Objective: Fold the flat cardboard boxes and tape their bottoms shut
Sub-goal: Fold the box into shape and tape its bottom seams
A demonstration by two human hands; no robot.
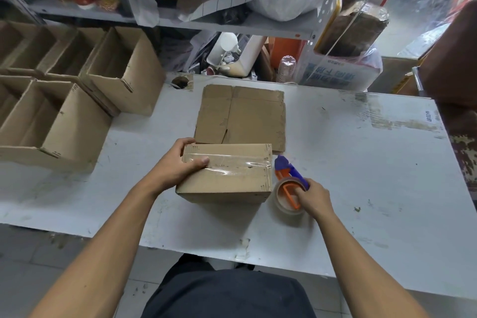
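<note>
Box bottom-up, tape seam running left-right, left hand fingers clamped on left end; right hand fingers gripping tape dispenser just beside right end.

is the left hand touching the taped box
Touching. The head view shows the left hand wrapped over the left end of the taped box, thumb pressed flat on the tape strip, with no gap.
</note>
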